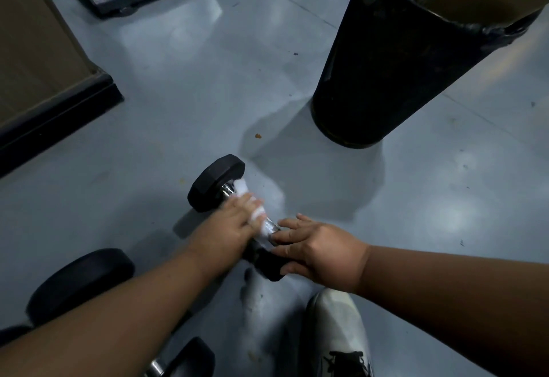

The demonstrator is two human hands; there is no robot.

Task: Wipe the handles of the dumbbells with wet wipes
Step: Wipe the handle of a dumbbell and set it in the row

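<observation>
Left hand wiped the dumbbell handle while the right hand steadied the near head

The dumbbell lay on the grey floor, near its front edge in the view, with one black head pointing away and the other toward the person. The left hand was curled around the chrome handle, pressing a white wet wipe against it; the wipe showed above and below the fingers. The right hand rested on the near head, fingers only loosely bent, thumb against the head's side, gripping nothing else. A second dumbbell lay at the left front edge of the floor. A black bin stood well apart, toward the far right. A white shoe was just beside the near head
</observation>
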